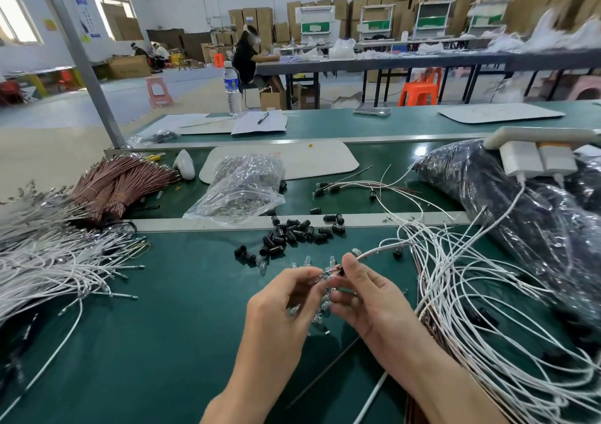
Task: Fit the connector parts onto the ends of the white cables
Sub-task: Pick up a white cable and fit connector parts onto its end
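Lying well left of the hands on the green worktop, a sheaf of white cables is seen. Black connector caps are scattered just beyond the hands. A small clear part is pinched by the left hand; just beside it, one cable end is pinched by the right hand. Tangled cables are spread to the right.

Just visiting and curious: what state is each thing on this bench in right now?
left hand: pinching a small clear part
right hand: pinching a white cable at its end
black caps: loose, heaped
clear bag: lying slumped, filled
water bottle: upright, capped
pen: lying on paper
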{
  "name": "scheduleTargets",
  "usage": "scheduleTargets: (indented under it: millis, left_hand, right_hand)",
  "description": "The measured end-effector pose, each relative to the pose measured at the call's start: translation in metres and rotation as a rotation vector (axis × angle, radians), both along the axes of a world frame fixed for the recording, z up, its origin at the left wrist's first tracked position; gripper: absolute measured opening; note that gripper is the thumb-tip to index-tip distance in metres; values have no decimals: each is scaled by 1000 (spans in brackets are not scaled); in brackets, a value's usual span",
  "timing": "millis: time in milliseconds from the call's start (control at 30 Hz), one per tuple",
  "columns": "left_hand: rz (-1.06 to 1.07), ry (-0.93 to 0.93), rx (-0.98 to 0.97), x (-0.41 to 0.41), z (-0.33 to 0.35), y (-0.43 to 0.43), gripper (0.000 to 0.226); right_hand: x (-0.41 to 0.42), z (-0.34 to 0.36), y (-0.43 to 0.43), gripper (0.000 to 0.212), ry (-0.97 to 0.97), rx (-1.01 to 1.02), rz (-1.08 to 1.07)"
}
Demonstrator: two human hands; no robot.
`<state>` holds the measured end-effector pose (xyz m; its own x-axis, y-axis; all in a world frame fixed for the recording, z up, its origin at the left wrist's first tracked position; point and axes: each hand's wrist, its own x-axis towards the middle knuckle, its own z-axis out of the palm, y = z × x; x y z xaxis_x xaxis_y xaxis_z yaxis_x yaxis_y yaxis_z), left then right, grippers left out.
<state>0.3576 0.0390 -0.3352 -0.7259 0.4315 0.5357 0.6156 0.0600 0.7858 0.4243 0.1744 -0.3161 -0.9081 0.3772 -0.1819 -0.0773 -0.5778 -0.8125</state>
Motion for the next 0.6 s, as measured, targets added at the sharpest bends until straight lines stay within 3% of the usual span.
scheduleTargets:
  millis: [233,367,600]
  left_hand:
    - [18,-31,9,0,0,0,14]
    - [48,-70,22,-4,1,-2,13]
    - [20,-43,2,-3,1,-3,13]
  right_hand:
    - [1,0,-2,37,17,67,-30]
    - [1,1,-1,29,74,68,-119]
    - [0,0,-5,29,12,138,-25]
